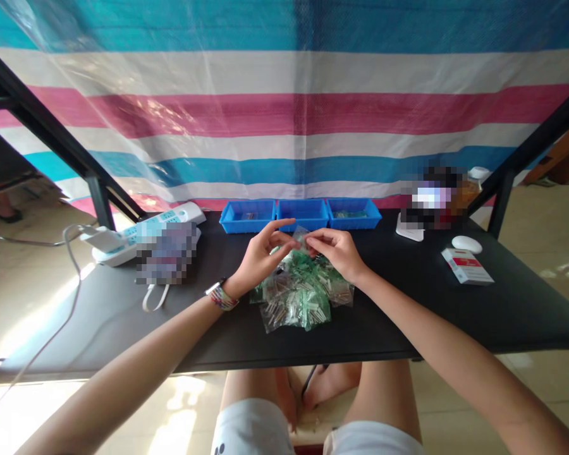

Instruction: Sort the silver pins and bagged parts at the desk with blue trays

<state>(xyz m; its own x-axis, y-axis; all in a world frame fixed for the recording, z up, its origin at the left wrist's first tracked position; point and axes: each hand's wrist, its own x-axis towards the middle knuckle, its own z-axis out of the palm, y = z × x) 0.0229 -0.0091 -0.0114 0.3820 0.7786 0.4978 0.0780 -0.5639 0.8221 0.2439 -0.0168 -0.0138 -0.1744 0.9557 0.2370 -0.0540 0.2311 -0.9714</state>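
Observation:
Above a heap of small clear plastic bags [296,306], with metal pins and green pieces showing in them, my two hands meet. My right hand [336,253] is closed, thumb and fingertips pinching a small clear plastic bag [300,232]. From the other side my left hand [264,256], with a watch and woven band at its wrist, brings its thumb and a bent finger together at the bag's edge. Its index finger stays stretched out above. What the bag holds is too small to tell.
Behind my hands stand three blue trays, left [232,222], middle [302,222] and right [355,224], with small items in the outer two. A power strip [171,218] lies left; a red-and-white box [467,266] and white oval object [466,244] lie right. Striped sheeting [218,114] hangs behind.

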